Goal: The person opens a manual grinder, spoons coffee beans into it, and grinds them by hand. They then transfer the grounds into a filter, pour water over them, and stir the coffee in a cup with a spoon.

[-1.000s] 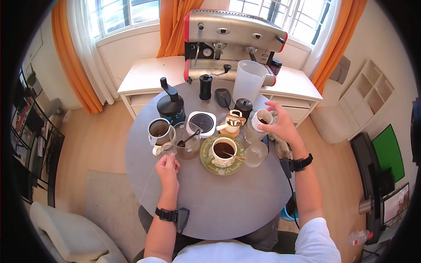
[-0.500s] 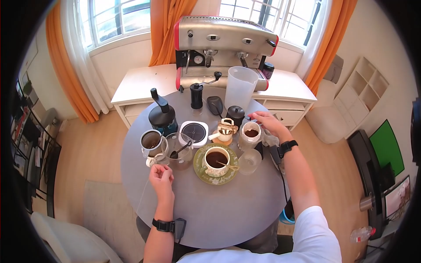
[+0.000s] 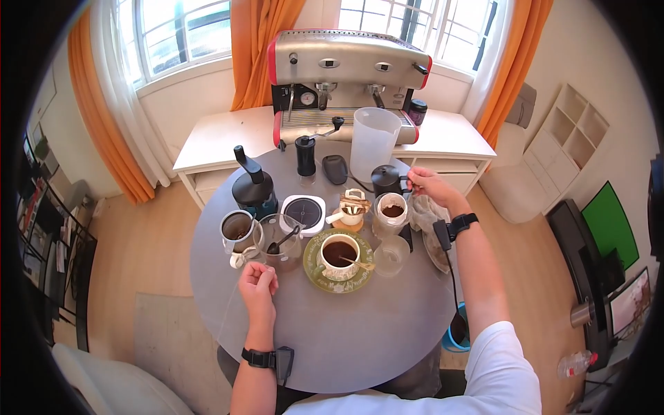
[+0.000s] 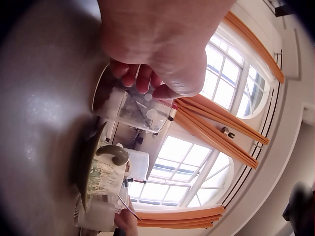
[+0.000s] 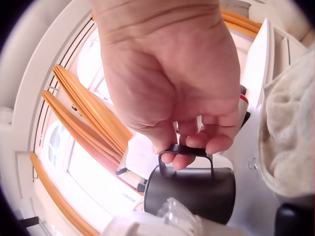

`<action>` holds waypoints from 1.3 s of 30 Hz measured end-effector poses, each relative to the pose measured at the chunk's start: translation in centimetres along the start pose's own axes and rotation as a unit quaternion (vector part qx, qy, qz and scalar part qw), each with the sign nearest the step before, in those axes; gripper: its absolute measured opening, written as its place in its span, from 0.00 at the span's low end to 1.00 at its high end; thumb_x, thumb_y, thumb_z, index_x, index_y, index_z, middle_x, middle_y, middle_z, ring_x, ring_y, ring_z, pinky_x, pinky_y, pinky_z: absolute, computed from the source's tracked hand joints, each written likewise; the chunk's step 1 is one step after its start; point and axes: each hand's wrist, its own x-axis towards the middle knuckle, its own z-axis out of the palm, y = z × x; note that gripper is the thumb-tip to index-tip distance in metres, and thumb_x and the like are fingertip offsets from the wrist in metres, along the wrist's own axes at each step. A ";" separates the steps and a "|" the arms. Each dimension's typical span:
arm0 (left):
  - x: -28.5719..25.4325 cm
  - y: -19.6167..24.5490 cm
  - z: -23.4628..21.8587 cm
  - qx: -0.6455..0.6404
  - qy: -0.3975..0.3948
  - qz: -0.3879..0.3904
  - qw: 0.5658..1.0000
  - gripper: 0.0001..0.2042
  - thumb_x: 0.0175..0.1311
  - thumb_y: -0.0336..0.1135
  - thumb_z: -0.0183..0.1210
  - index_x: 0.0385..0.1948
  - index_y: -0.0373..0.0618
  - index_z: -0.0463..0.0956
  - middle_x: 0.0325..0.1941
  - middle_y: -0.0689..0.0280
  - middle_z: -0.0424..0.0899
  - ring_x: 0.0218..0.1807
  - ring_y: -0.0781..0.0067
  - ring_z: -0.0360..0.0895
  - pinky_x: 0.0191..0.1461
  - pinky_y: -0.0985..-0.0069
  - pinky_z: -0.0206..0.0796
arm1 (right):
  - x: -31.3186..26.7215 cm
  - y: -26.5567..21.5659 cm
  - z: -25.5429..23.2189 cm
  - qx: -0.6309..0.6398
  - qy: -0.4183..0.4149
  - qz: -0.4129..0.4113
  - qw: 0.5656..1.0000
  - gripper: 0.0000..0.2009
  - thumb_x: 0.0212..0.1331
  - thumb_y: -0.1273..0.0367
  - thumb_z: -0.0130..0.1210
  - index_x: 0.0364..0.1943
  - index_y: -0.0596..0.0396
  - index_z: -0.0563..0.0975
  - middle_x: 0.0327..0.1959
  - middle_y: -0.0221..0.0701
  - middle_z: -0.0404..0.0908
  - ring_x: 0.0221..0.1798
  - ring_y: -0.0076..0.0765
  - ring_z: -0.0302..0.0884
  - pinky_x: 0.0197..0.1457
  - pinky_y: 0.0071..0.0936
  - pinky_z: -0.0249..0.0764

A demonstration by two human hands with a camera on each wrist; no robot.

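My right hand (image 3: 430, 185) grips the handle of a black lidded pot (image 3: 386, 180); in the right wrist view its fingers curl round the handle above the dark pot body (image 5: 192, 194). My left hand (image 3: 259, 282) hangs loosely curled over the table's left side, with nothing seen in it. Just beyond it stands a clear glass jug (image 3: 280, 242) with a black spoon (image 3: 282, 238) inside, overlapped by the fingers in the left wrist view. Between the hands, a cup of dark coffee (image 3: 339, 254) with a thin spoon sits on a green saucer (image 3: 318, 278).
A glass holding a white cup of dark grounds (image 3: 392, 209), another glass (image 3: 389, 256) and a cloth (image 3: 430, 221) stand on the right. A white scale (image 3: 304, 214), grinders (image 3: 254, 190) and a tall plastic jug (image 3: 373, 142) are farther back, before an espresso machine (image 3: 349, 59).
My right hand has let go of the white cup of grounds, moved back and taken hold of the black pot's handle. The left hand stays by the glass jug.
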 end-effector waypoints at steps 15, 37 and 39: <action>0.5 -0.5 -0.2 -0.008 0.000 0.006 1.000 0.08 0.68 0.26 0.63 0.31 0.48 0.72 0.22 0.72 0.78 0.20 0.84 0.70 0.22 0.84 0.52 | -14.8 -10.2 -2.6 -0.133 0.231 -0.037 0.963 0.18 0.79 0.52 0.53 0.33 0.48 0.76 0.26 0.18 0.73 0.25 0.17 0.64 0.29 0.24 0.63; 1.1 -1.1 -0.9 0.019 -0.006 -0.036 0.999 0.17 0.71 0.31 0.64 0.19 0.50 0.70 0.17 0.73 0.75 0.17 0.84 0.66 0.22 0.81 0.50 | -9.5 -20.9 8.9 -0.695 0.217 -0.223 0.648 0.12 0.57 0.61 0.61 0.25 0.51 0.88 0.22 0.43 0.85 0.30 0.52 0.86 0.40 0.47 0.82; 1.2 -1.3 -0.8 0.021 -0.001 -0.034 0.999 0.17 0.71 0.31 0.64 0.19 0.50 0.70 0.17 0.73 0.75 0.17 0.84 0.66 0.21 0.81 0.50 | -9.4 -21.0 9.1 -0.684 0.212 -0.235 0.658 0.11 0.57 0.61 0.61 0.25 0.52 0.88 0.22 0.43 0.85 0.30 0.52 0.86 0.40 0.47 0.82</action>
